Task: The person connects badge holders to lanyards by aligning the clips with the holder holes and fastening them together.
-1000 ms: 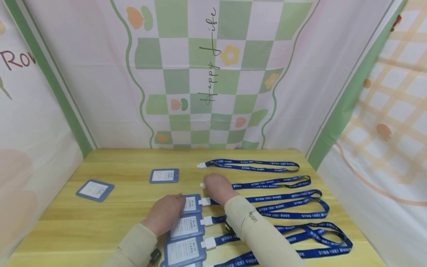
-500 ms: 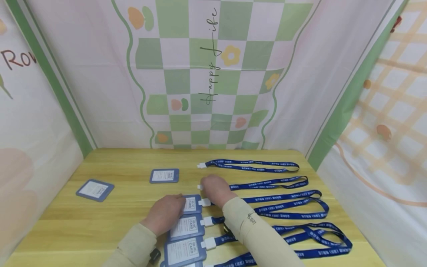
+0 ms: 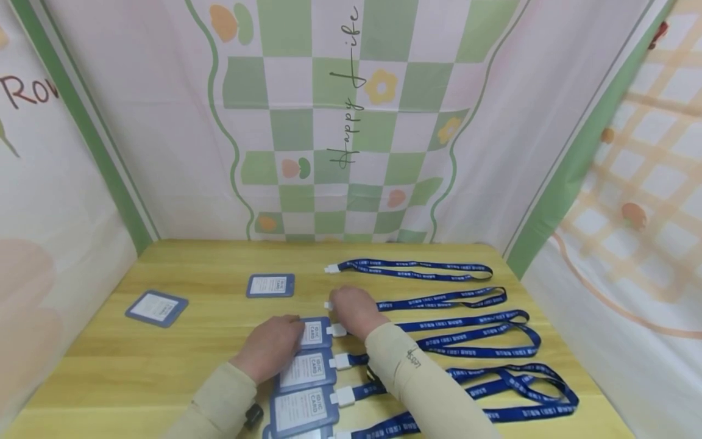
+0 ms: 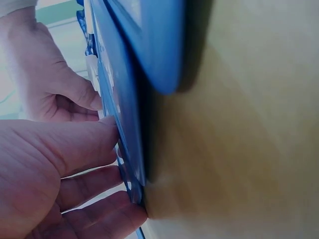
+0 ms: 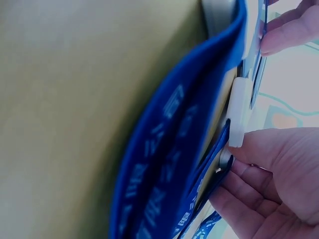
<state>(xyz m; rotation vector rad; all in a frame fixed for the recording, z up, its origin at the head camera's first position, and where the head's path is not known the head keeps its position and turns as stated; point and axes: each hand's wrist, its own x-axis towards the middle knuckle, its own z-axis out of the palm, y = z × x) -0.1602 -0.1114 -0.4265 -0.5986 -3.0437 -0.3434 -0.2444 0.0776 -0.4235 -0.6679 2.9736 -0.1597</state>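
My left hand (image 3: 271, 346) grips the farthest ID card holder (image 3: 314, 333) in an overlapping column, its thumb and fingers at the blue frame. Two more holders, a middle one (image 3: 308, 368) and a nearer one (image 3: 304, 410), lie below, joined to lanyards by white clips. Just right of the column, my right hand (image 3: 355, 311) pinches a navy lanyard (image 3: 439, 301) close behind its white clip (image 3: 328, 305). That clip pokes out left of the fingers and is apart from any holder. In the right wrist view, another white clip (image 5: 240, 110) stands beside the thumb.
Two loose card holders lie at the left, one farther back (image 3: 270, 285) and one near the side (image 3: 156, 308). A separate lanyard (image 3: 417, 270) stretches along the table's back. Attached lanyards (image 3: 526, 396) loop at the right. Printed curtains (image 3: 340, 122) enclose the wooden table (image 3: 137, 372).
My right hand has shifted slightly left, pulling its lanyard along, then stayed there. The left hand keeps its place on the holder. The view has tilted a little.
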